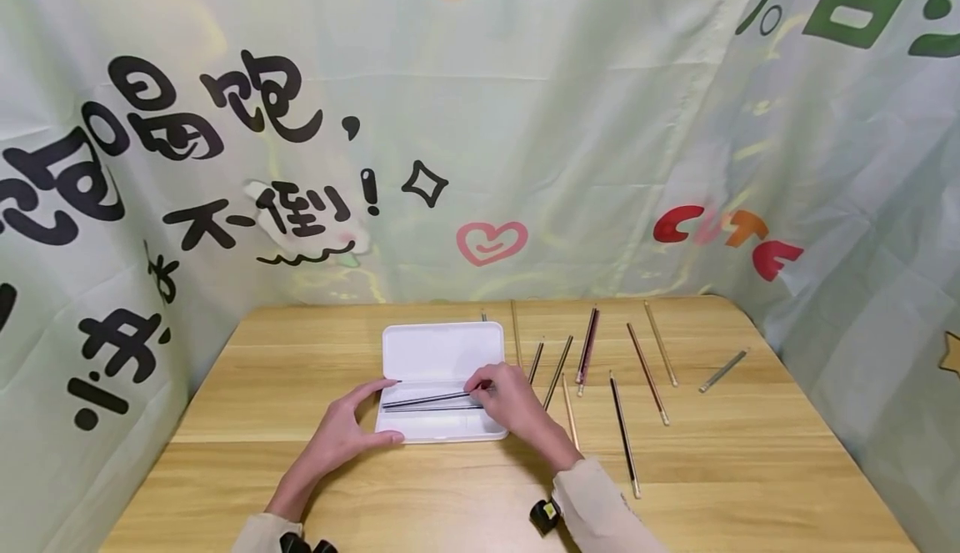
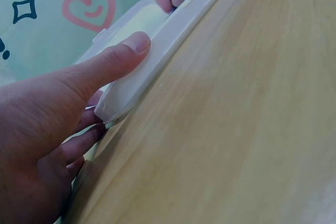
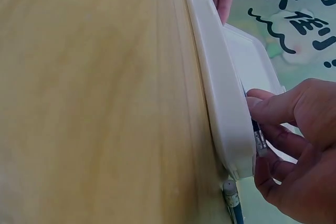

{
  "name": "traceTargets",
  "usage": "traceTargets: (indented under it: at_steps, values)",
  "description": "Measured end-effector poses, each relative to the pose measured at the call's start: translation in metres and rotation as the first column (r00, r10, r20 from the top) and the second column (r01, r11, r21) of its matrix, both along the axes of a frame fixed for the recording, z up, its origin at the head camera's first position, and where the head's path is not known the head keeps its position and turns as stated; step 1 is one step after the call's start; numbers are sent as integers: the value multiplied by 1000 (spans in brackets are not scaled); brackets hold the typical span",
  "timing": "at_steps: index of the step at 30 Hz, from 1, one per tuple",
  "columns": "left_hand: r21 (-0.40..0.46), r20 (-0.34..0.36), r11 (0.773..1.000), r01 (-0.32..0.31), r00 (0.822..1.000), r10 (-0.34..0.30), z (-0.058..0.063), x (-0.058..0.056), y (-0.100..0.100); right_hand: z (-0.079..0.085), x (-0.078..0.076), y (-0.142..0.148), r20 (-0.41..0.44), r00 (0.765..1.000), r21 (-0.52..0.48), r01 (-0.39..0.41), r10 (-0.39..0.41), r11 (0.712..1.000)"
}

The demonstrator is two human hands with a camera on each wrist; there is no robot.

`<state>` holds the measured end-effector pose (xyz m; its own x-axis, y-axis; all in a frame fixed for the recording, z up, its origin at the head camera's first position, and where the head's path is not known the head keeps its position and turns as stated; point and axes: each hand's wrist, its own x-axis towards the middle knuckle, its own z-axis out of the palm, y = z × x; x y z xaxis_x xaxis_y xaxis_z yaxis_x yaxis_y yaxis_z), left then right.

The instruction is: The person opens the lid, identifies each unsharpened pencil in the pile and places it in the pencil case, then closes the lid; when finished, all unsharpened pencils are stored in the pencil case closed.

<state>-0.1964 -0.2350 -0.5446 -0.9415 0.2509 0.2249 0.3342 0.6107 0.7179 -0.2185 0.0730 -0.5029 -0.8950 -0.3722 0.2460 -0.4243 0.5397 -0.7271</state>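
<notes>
A white pencil case (image 1: 442, 353) lies with its lid up on the table. My left hand (image 1: 345, 428) grips its left end, thumb on the front wall (image 2: 131, 85) and fingers round the far side. Inside the case, my right hand (image 1: 513, 403) pinches a dark pencil (image 1: 427, 400) near its eraser end (image 3: 260, 140), tilted slightly with its other end low at the left. Another dark pencil (image 1: 442, 409) lies lengthwise in the case beneath it. The right fingers hide part of the case's right end.
Several loose pencils are spread to the right, among them a black one (image 1: 624, 436), a red one (image 1: 648, 374), a tan one (image 1: 660, 344) and a short grey one (image 1: 722, 371). A printed curtain (image 1: 585, 161) hangs behind the wooden table (image 1: 247, 394).
</notes>
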Motion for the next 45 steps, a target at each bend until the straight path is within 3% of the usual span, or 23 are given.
traceTargets:
  at_steps: [15, 20, 29, 33, 38, 45]
  values:
    - [7, -5, 1000, 7, 1000, -7, 0, 0, 1, 0, 3, 2, -20, 1000, 2, -6, 6, 1000]
    - [4, 10, 1000, 0, 1000, 0, 0, 1, 0, 8, 9, 9, -1, 1000, -32, 13, -13, 999]
    - [5, 9, 1000, -7, 1000, 7, -1, -1, 0, 28, 15, 34, -88, 994, -102, 56, -65, 993]
    - [13, 9, 1000, -8, 1000, 8, -3, -1, 0, 35, 19, 50, -161, 983, -129, 66, -86, 990]
    - [21, 8, 1000, 7, 1000, -8, -4, -1, 1, 43, 24, 71, -285, 948, -142, 108, -145, 984]
    - [19, 23, 1000, -7, 1000, 6, -2, 0, 1, 53, 28, 101, -311, 926, -144, 175, -212, 974]
